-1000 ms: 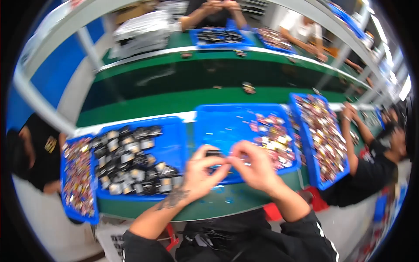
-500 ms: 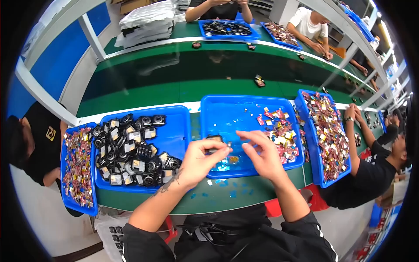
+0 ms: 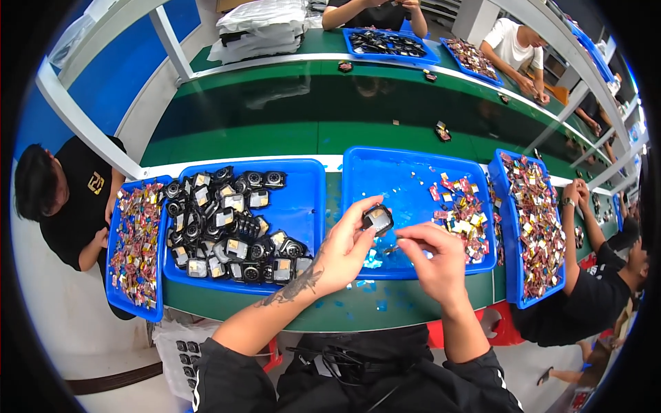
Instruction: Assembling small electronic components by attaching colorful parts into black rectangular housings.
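Note:
My left hand (image 3: pixel 344 249) is closed around a small black watch case (image 3: pixel 378 219), tilted so that its pale grey square face shows. Thumb and fingers of my right hand (image 3: pixel 438 260) pinch together at a scrap of thin blue film (image 3: pixel 387 240), just below the case. Both hands are over the near part of a blue tray (image 3: pixel 413 154). Inside that tray, small red, yellow and white parts (image 3: pixel 460 219) are heaped at the right. More black watch cases (image 3: pixel 231 219) fill much of the blue tray (image 3: pixel 301 213) to my left.
Narrow blue trays of small parts stand at the far left (image 3: pixel 157 292) and right (image 3: pixel 514 265). Blue film scraps (image 3: pixel 365 283) lie on the green bench. Beyond the trays runs a green conveyor (image 3: pixel 275 131) carrying a few parts. Co-workers sit on both sides and opposite.
The watch case has been lifted and turned face up in my left hand. My right hand has gone from spread fingers to a pinch at the blue film. The view has shifted slightly.

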Demonstrator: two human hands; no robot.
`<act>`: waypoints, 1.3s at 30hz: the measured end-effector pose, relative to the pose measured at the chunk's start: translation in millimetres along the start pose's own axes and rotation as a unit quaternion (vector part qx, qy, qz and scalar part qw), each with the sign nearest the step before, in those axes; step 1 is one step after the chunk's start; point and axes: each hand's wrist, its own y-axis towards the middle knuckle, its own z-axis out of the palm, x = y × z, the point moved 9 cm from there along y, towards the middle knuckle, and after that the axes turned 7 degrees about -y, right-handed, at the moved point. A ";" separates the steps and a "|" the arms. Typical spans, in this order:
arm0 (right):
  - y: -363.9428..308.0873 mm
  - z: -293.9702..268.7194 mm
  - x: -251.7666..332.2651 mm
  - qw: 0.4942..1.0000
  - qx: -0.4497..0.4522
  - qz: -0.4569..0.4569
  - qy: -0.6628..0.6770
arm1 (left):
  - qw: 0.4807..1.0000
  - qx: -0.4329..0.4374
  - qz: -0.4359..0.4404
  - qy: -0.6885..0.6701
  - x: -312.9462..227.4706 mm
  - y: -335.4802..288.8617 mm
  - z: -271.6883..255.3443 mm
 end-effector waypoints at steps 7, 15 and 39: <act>5.9 4.9 30.1 0.990 -0.039 -0.091 -0.103 | 0.999 0.023 0.030 -0.036 -5.2 -3.0 6.9; 6.8 0.2 28.5 0.991 -0.046 -0.077 -0.100 | 0.994 0.054 -0.015 -0.096 -0.6 -3.4 11.3; -17.8 4.1 -21.8 0.979 -0.023 0.085 0.183 | 0.992 -0.001 0.085 -0.088 -17.9 -3.9 6.8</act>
